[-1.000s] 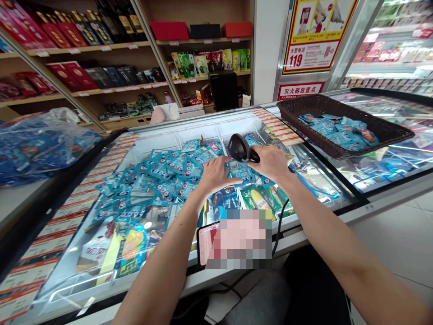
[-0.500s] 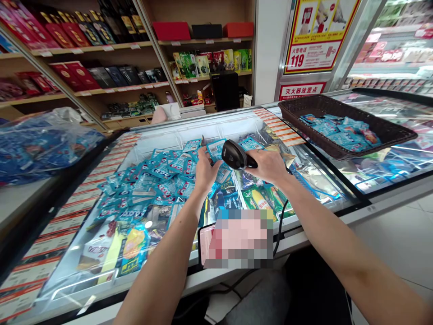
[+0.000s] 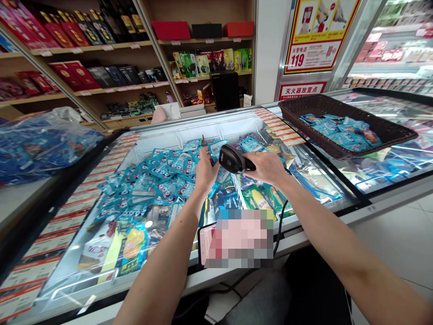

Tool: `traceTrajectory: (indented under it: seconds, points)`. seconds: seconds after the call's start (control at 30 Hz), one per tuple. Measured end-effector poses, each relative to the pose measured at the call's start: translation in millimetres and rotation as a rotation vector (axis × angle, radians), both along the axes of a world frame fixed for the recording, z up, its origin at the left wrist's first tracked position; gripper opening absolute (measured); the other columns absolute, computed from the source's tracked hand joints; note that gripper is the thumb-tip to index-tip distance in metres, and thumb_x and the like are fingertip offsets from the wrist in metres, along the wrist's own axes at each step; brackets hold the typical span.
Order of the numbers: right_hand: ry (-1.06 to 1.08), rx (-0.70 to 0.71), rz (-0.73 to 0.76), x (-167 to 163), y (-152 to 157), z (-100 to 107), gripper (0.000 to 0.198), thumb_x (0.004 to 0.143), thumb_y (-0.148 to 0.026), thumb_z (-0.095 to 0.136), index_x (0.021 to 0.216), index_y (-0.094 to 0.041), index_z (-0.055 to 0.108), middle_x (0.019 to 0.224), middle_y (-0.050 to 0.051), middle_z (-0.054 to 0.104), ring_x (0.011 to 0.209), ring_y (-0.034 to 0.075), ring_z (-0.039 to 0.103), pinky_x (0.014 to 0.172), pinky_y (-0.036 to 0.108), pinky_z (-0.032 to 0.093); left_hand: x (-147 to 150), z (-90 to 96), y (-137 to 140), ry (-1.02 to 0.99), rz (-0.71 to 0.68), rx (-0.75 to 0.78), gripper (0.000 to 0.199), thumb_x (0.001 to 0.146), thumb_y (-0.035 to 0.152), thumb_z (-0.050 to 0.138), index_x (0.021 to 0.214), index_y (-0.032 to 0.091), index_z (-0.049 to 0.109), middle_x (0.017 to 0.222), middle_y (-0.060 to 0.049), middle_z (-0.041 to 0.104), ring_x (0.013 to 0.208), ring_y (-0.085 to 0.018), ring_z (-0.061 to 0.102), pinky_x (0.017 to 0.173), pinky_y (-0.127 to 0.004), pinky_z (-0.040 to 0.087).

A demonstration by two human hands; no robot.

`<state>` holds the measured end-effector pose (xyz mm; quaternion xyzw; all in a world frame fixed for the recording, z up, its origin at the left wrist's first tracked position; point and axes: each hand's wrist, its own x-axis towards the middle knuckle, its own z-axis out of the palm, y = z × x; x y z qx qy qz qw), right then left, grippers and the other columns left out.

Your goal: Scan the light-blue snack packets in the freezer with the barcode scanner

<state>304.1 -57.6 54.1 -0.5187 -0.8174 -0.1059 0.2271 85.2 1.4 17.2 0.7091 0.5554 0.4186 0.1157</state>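
Note:
My right hand (image 3: 265, 167) is wrapped round the handle of a black barcode scanner (image 3: 231, 159), whose head points left and away from me. Just left of it, my left hand (image 3: 207, 169) grips a small blue snack packet (image 3: 217, 146) with a white barcode label turned upward. The scanner head partly covers this packet and the left fingertips. Around and below my left hand spreads a heap of similar blue packets (image 3: 162, 174). They lie on top of other wrapped goods inside a chest freezer (image 3: 199, 126).
A dark wicker basket (image 3: 345, 128) with several blue packets stands on the freezer's right. A filled plastic bag (image 3: 47, 144) lies at left. A phone (image 3: 206, 246), partly blurred out, rests on the front edge beside the scanner's cable (image 3: 280, 225). Shelves (image 3: 203, 40) stand behind.
The scanner in my right hand has dropped slightly and shifted a little left, nearer my left hand. More of the barcode packet's label shows above it. My left hand has barely moved.

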Motion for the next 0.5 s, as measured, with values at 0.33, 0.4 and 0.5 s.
traceTrajectory:
  seconds: [0.33, 0.4, 0.5]
  points:
    - [0.003, 0.013, 0.011, 1.2, 1.2, -2.4, 0.036, 0.080, -0.043, 0.057, 0.108, -0.021, 0.065, 0.094, 0.004, 0.071, 0.077, 0.019, 0.063, 0.061, 0.030, 0.036, -0.3, -0.2, 0.0, -0.007, -0.045, 0.017, 0.054, 0.080, 0.035, 0.055, 0.128, 0.018, 0.034, 0.093, -0.007, 0.061, 0.074, -0.015, 0.055, 0.066, -0.029, 0.043]
    - [0.007, 0.017, 0.011, 1.3, 1.6, -2.9, 0.036, 0.080, -0.043, 0.056, 0.108, -0.022, 0.065, 0.094, 0.004, 0.071, 0.078, 0.019, 0.063, 0.061, 0.030, 0.036, -0.7, -0.4, -0.1, 0.009, -0.035, 0.028, 0.053, 0.080, 0.034, 0.055, 0.127, 0.019, 0.034, 0.092, -0.007, 0.060, 0.073, -0.014, 0.054, 0.064, -0.028, 0.042]
    - [0.014, 0.022, -0.002, 1.2, 1.6, -3.2, 0.035, 0.081, -0.043, 0.056, 0.108, -0.022, 0.065, 0.093, 0.004, 0.071, 0.078, 0.019, 0.063, 0.062, 0.029, 0.036, -1.5, -1.1, -0.5, 0.035, -0.035, 0.048, 0.052, 0.081, 0.032, 0.055, 0.126, 0.019, 0.034, 0.093, -0.007, 0.059, 0.072, -0.014, 0.053, 0.064, -0.027, 0.041]
